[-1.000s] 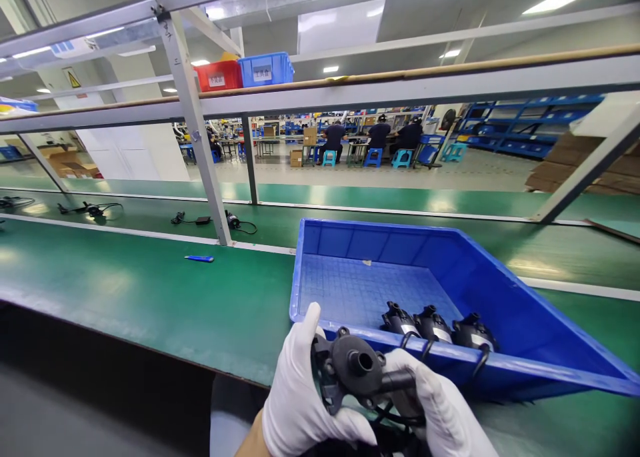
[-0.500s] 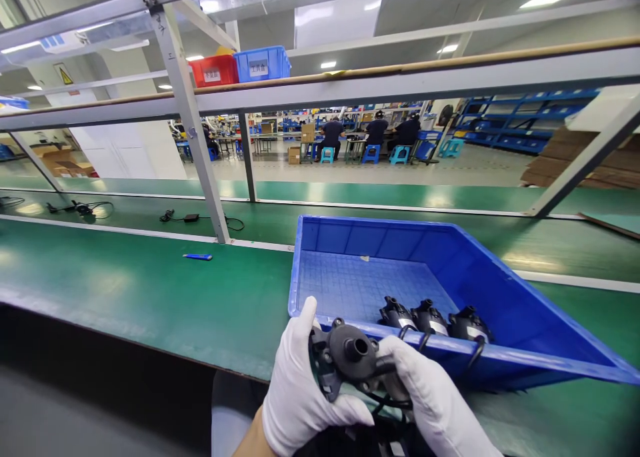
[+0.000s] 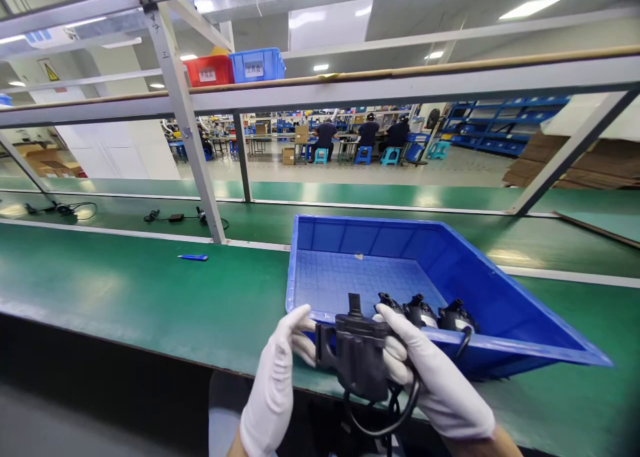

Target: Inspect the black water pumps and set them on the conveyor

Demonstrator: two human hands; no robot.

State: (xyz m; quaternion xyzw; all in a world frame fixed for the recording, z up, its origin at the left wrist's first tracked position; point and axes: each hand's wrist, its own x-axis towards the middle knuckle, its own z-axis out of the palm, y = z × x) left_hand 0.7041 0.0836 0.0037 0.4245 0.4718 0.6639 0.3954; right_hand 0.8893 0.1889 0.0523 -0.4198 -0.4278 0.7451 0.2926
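Note:
A small black pump (image 3: pixel 361 354) with a short pipe on top and a looped black cable (image 3: pixel 383 432) hangs just in front of the blue bin. My right hand (image 3: pixel 433 370), in a white glove, grips its right side, thumb on top and fingers around it. My left hand (image 3: pixel 277 370), gloved too, has curled fingers against the bracket on the pump's left side; part of that contact is hidden. Three similar black pumps (image 3: pixel 456 316) with white labels lie in the blue bin (image 3: pixel 350 227) along its near wall. One cable hangs over the rim.
A blue utility knife (image 3: pixel 193 258) lies on the green bench (image 3: pixel 125 284) to the left. Beyond it are cables with a black adapter (image 3: pixel 176 218). A metal post (image 3: pixel 185 120) supports a shelf with red (image 3: pixel 210 70) and blue boxes (image 3: pixel 257 66). People sit far behind.
The pump has been tipped so its pipe, which faced me, points upward and its side shows. My left hand has shifted left, from beneath the pump to its left side.

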